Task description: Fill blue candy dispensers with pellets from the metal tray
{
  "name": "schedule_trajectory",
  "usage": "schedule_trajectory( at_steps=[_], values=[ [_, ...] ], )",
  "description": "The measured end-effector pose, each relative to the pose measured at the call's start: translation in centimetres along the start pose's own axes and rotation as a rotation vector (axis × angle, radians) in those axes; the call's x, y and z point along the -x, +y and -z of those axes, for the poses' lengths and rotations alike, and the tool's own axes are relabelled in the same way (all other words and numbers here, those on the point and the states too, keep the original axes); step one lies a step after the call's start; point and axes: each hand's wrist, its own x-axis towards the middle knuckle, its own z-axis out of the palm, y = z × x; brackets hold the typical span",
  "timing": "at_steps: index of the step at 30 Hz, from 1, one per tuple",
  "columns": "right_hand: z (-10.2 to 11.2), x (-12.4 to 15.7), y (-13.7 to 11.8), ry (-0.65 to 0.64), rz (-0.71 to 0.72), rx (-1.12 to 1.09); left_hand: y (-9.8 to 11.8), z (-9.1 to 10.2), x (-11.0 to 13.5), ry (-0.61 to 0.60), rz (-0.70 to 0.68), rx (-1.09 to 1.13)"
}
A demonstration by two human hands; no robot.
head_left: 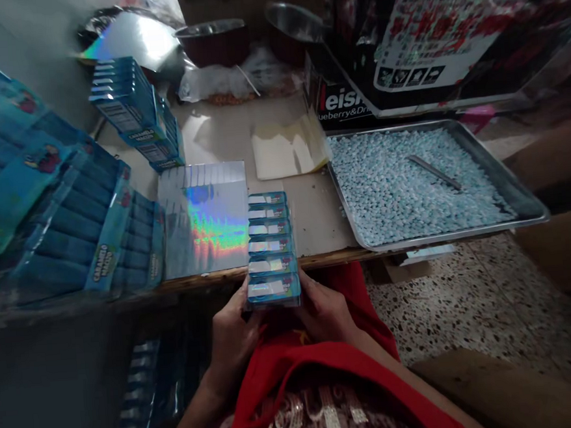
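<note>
Blue cardboard boxes in a row [271, 244] are being pinched between left fingers [237, 312] and right fingers [315, 300], long axis pointing away from both.

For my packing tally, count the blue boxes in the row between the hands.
6 blue boxes in one row, running from the left hand and right hand across the table edge beside the holographic sheet. Others may be hidden.

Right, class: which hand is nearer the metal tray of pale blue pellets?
Right. The right hand holds the row of blue boxes on the side toward the metal tray; the left hand holds the far side.
</note>
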Motion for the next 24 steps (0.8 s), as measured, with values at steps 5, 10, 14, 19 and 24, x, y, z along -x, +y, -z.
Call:
schedule_trajectory(
  at_steps=[5, 10, 14, 19, 24],
  values=[
    [-0.9, 0.0, -0.5, 0.087, 0.004, 0.072, -0.5, -0.6, 0.1, 0.093, -0.051, -0.040],
    [-1.4, 0.0, 0.0, 0.224, 0.031, 0.073, -0.9, -0.7, -0.3, 0.109, -0.123, -0.090],
    [-1.9, 0.3, 1.0, 0.211, 0.053, 0.084, -1.1, -1.1, -0.4, 0.116, -0.115, -0.076],
    [-2.4, 0.8, 1.4, 0.253, 0.001, 0.047, -1.6, -1.5, -0.2, 0.115, -0.029, 0.046],
    [0.7, 0.0, 2.3, 0.239, -0.271, -0.407, -1.6, 1.3, -1.5, -0.096, 0.033, 0.507]
  ],
)
